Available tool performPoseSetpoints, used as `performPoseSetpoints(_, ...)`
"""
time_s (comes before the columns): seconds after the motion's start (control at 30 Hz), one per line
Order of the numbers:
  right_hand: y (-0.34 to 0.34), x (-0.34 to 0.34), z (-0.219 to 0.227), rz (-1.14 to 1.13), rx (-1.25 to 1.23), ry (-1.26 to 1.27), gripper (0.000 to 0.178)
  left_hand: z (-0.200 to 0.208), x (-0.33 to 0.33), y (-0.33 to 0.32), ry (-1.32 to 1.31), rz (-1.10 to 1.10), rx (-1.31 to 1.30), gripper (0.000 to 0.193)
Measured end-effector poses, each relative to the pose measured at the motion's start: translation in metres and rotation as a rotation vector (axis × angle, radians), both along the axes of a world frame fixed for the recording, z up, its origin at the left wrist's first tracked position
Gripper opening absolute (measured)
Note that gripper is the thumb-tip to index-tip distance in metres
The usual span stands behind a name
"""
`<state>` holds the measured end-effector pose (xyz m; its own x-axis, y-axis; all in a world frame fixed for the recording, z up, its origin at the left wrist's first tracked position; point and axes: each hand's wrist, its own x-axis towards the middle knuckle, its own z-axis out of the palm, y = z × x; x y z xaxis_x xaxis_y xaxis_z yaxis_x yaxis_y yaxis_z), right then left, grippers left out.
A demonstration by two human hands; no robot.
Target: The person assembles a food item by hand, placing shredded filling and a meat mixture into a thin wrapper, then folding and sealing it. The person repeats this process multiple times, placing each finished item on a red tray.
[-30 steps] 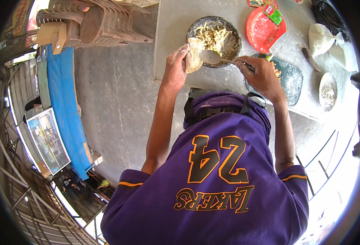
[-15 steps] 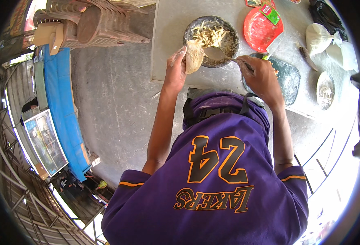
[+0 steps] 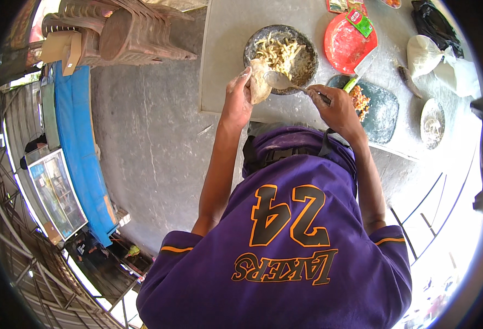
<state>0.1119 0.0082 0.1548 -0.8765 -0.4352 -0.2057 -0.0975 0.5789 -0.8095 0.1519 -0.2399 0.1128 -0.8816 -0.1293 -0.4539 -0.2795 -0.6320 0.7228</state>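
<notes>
My left hand (image 3: 237, 101) grips a pale, floury piece of dough (image 3: 260, 82), its fingers partly hidden behind it. It is held at the near left rim of a dark stone mortar bowl (image 3: 310, 60). Pale, thin strips of food (image 3: 277, 52) lie in that bowl. Closed round the handle of a metal spoon (image 3: 278, 80), my right hand (image 3: 337, 109) is just right of the dough. The spoon's head is over the bowl's near part, close against the dough's right edge. Whether it carries food, I cannot tell.
A red plate (image 3: 351, 52) with a green packet (image 3: 361, 22) lies at the back. By my right hand, a green-handled knife (image 3: 352, 83) and chopped orange-red food (image 3: 358, 103) rest on a dark board (image 3: 381, 115). Further right are a floury dish (image 3: 433, 123) and plastic bags (image 3: 423, 55). Stacked chairs (image 3: 118, 34) stand left.
My right hand has moved a little left with the spoon, bringing the spoon's head closer to the dough. More of the board and its chopped food shows. The left hand still holds the dough.
</notes>
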Motion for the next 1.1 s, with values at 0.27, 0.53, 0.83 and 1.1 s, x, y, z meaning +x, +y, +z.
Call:
performPoseSetpoints(0.27, 0.007, 0.001, -0.003, -0.063, 0.002, -0.017, 0.026, -0.005, -0.003, -0.003, 0.010, 0.018, -0.054, 0.034)
performPoseSetpoints(0.53, 0.014, -0.017, -0.017, -0.128, 0.192, 0.280, 0.020, -0.016, -0.004, -0.004, -0.016, 0.061, -0.195, 0.032)
performPoseSetpoints(0.83, 0.010, -0.061, -0.043, 0.024, 0.480, 0.330, 0.014, -0.014, 0.002, -0.005, -0.049, 0.078, -0.150, 0.032)
performPoseSetpoints(1.1, -0.008, -0.032, -0.061, -0.002, 0.351, 0.467, 0.014, -0.022, 0.008, -0.006, -0.052, 0.099, -0.058, 0.036)
